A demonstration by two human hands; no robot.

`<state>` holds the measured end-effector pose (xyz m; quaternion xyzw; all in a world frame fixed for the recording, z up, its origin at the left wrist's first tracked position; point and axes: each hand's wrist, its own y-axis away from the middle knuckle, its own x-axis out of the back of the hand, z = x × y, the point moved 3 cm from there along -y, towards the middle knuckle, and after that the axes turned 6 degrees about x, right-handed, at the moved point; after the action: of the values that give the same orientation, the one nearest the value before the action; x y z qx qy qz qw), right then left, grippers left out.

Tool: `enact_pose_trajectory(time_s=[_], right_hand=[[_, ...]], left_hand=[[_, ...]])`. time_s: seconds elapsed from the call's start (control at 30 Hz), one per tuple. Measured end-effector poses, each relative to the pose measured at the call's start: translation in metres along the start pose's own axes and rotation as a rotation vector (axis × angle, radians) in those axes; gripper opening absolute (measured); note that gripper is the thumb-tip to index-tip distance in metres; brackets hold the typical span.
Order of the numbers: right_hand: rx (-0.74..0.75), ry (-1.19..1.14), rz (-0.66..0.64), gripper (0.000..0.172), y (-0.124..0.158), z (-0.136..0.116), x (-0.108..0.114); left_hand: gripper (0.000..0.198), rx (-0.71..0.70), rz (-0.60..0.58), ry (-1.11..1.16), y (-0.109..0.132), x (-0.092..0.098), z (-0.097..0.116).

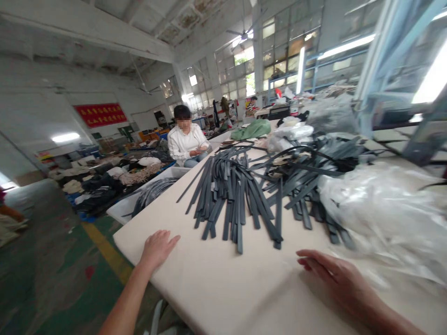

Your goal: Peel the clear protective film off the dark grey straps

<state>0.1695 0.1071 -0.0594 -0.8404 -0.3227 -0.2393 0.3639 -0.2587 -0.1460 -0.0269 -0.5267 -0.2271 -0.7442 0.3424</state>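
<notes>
My left hand (159, 247) rests on the pale tabletop (223, 284) close to its left edge. Its thumb stands apart from the fingers and it holds nothing. Over the right part of the same table is my right hand (337, 279), fingers stretched loosely toward the left, with nothing visible in them. Beyond and between both hands lies a fanned bundle of dark grey fabric strips (232, 190), their cut ends facing me. A second heap of grey strips (307, 186) lies to its right. Crumpled clear plastic (387, 214) spreads beside my right hand.
A person in a white top (186, 142) sits past the far left of the table. A white bin (120, 209) with coiled dark strips stands against the table's left side. Green cloth (252, 129) lies at the far end. A blue metal frame (379, 60) rises at right.
</notes>
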Motion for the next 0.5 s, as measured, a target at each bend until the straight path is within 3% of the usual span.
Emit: enact_pose_trajectory(time_s=[0.17, 0.27, 0.4, 0.5], right_hand=[[0.296, 0.142, 0.129, 0.026, -0.002, -0.05, 0.014], [0.429, 0.167, 0.173, 0.022, -0.003, -0.069, 0.017], [0.522, 0.128, 0.167, 0.019, -0.001, -0.076, 0.014], [0.532, 0.088, 0.14, 0.018, 0.001, -0.075, 0.009]], left_hand=[[0.042, -0.196, -0.163, 0.379, 0.059, -0.026, 0.135], [0.034, -0.182, -0.474, 0.798, 0.099, -0.044, 0.194], [0.049, -0.065, -0.978, 1.158, 0.129, -0.061, 0.235], [0.046, 0.006, -1.198, 1.222, 0.142, -0.073, 0.248]])
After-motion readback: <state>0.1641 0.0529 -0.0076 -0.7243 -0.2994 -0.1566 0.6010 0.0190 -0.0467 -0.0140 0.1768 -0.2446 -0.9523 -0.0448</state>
